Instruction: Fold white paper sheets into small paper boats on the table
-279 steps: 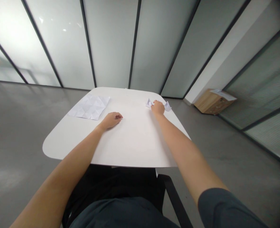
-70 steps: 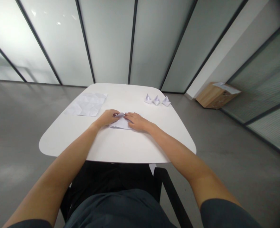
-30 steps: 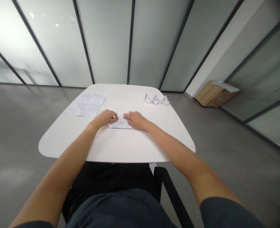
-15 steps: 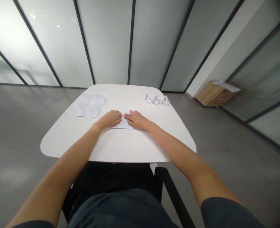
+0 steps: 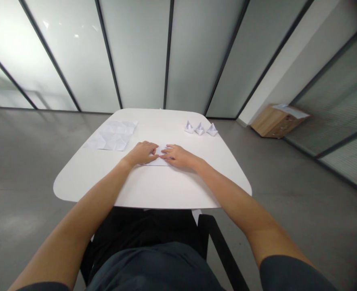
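Left hand (image 5: pixel 141 153) and right hand (image 5: pixel 178 157) spread flat on folded white paper (image 5: pixel 158 162)

Both press down, fingertips almost meeting, with the paper between them at the middle of the white table (image 5: pixel 75 186). It looks light, soft and easily creased, best taken by its edges. Nearby lie one creased paper sheet (image 5: pixel 112 136) and three paper boats (image 5: pixel 199 129).

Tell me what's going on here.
A person seated at a white table has their left hand and right hand resting on a folded white paper in front of them. Three small paper boats stand in a row toward the far right of the table, and a creased sheet of paper lies flat toward the far left.
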The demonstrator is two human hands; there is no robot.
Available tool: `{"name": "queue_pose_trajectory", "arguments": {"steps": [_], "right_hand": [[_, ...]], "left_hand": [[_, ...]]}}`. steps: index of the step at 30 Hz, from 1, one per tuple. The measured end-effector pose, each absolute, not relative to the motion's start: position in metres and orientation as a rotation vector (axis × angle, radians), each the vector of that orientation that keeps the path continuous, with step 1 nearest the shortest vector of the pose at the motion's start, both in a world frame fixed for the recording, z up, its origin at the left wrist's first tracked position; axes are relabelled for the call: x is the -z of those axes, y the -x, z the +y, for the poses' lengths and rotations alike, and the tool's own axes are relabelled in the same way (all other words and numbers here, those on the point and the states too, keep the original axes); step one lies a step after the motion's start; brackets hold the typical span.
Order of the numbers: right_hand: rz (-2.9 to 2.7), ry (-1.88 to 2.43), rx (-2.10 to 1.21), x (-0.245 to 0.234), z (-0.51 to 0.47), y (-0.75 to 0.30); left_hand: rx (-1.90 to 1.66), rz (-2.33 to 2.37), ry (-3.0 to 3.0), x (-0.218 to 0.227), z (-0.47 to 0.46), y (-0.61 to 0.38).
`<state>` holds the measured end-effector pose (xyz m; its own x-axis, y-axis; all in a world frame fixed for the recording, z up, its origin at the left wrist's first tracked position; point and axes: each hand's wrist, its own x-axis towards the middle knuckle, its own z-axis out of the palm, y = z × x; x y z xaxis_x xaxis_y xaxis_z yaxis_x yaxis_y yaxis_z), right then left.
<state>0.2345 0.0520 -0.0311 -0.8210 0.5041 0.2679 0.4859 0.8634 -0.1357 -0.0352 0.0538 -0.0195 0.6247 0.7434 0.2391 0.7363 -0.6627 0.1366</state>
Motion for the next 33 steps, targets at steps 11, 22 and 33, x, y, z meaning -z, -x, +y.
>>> {"name": "queue_pose_trajectory", "arguments": {"steps": [11,22,33], "right_hand": [[-2.512,1.393,-0.125,0.026,0.074,-0.274],[-2.472,1.728,-0.181,0.024,0.066,-0.265],[-2.215,1.454,-0.308,0.024,0.065,-0.254]], "left_hand": [[-0.426,1.465,-2.777,0.013,0.046,0.031],[-0.392,1.402,-2.841,0.019,0.043,0.028],[-0.378,1.387,-2.841,0.022,0.053,0.032]]}}
